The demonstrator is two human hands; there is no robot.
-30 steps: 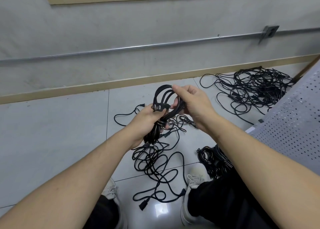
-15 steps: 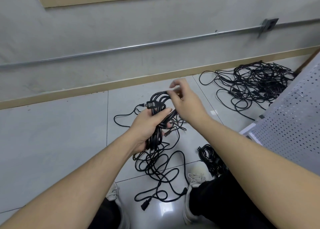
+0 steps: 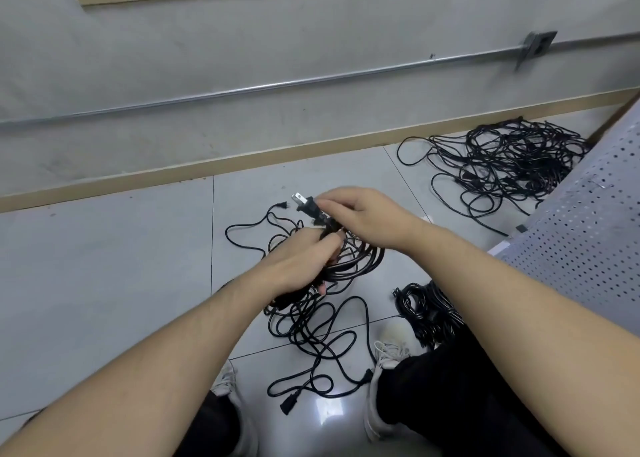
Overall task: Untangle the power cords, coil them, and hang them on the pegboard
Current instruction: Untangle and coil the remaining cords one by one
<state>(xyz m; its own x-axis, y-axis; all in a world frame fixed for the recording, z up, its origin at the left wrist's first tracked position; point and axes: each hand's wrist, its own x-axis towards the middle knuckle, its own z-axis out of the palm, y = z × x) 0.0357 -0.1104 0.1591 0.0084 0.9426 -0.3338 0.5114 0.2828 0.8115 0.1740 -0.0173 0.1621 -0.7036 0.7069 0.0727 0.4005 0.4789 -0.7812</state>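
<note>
A coiled black cord (image 3: pixel 360 264) is gripped in the curled fingers of the left hand (image 3: pixel 298 262), above the floor tiles (image 3: pixel 104 266). Its plug (image 3: pixel 308 207) is pinched by the right hand (image 3: pixel 367 216), prongs pointing far-left. Both forearms are extended from the near edge. Loose cords (image 3: pixel 311 335) lie below; a tangled pile (image 3: pixel 502 166) lies far right beside the pegboard (image 3: pixel 588 235).

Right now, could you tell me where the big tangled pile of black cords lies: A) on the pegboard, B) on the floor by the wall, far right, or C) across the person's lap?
B: the tangled pile lies on the floor tiles beside the baseboard.
</note>
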